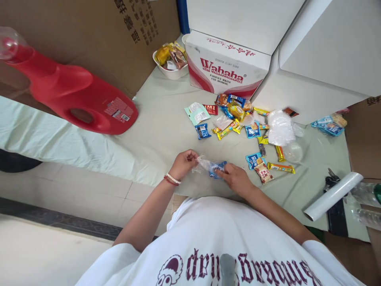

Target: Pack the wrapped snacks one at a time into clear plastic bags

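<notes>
My left hand (186,163) is closed, its fingertips pinching one end of a clear plastic bag (203,162). Inside or under the far end of the bag is a blue snack packet (213,171); I cannot tell which. My right hand (236,178) presses its fingers on that packet and grips it from the right. Both hands are low over the cloth-covered table (154,131), close to my body. Right of them lie a blue cracker packet (253,159), a beige snack packet (263,173) and a yellow stick packet (280,168).
Several mixed snack packets (228,129) and a white plastic bag (280,127) are spread beyond my hands. Behind stand a Wahaha carton (226,65) and a bowl (171,74) of snacks. A large red bottle (74,91) is at left, a white roll (333,196) at right.
</notes>
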A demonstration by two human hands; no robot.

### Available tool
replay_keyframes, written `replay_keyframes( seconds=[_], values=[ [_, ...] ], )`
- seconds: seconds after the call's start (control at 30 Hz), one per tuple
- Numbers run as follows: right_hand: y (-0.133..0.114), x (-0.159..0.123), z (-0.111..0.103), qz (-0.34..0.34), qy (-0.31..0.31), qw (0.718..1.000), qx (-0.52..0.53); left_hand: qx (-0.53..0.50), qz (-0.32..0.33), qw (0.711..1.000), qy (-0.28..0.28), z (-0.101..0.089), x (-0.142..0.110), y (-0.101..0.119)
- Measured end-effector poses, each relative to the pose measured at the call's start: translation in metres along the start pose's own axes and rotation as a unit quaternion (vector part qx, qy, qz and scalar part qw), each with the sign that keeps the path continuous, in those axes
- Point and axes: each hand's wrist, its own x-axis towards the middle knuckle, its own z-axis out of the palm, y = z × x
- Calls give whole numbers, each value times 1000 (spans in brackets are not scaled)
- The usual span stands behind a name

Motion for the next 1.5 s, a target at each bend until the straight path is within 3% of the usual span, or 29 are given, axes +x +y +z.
replay_keyframes(
  seconds=[0.1,0.17,0.27,0.37,0.43,0.5,0.57,0.7,0.8,0.9,0.97,1.07,1.13,1.2,1.3,1.4,1.5],
  values=[
    [-6,-2,4,-3,13,1000,17,-129,-10,991,-22,13,-18,13],
    [-7,-3,1,-18,22,999,30,-118,25,991,-50,34,-29,25],
    [1,-7,-5,-48,38,994,92,62,122,988,-69,71,-40,38],
    [15,-17,-5,-41,81,975,202,278,203,937,-54,96,-46,38],
    [22,-26,-1,39,143,968,201,365,240,898,-55,101,-48,32],
    [25,-36,3,147,192,962,123,404,260,875,-52,102,-49,26],
    [23,-45,3,202,192,959,51,422,267,865,-40,101,-50,22],
    [13,-48,-9,208,155,962,82,435,274,858,-16,105,-50,22],
    [3,-29,-15,182,135,960,165,440,282,852,-24,109,-49,24],
    [-4,-1,-11,111,130,962,213,416,277,864,-60,103,-49,22],
    [-3,12,-4,80,135,960,234,347,269,896,-68,90,-51,16],
    [2,17,3,66,137,952,266,241,197,950,24,66,-55,4],
    [3,15,5,67,138,946,286,250,125,954,106,57,-54,-3],
    [-1,11,4,66,145,941,300,291,89,944,130,58,-51,-4],
    [-10,4,-2,76,154,936,307,277,102,948,117,74,-46,3],
    [-19,-8,-8,117,169,920,333,161,165,965,128,90,-50,18],
    [-25,-21,-9,143,191,892,385,27,237,968,81,99,-59,33]
  ],
)
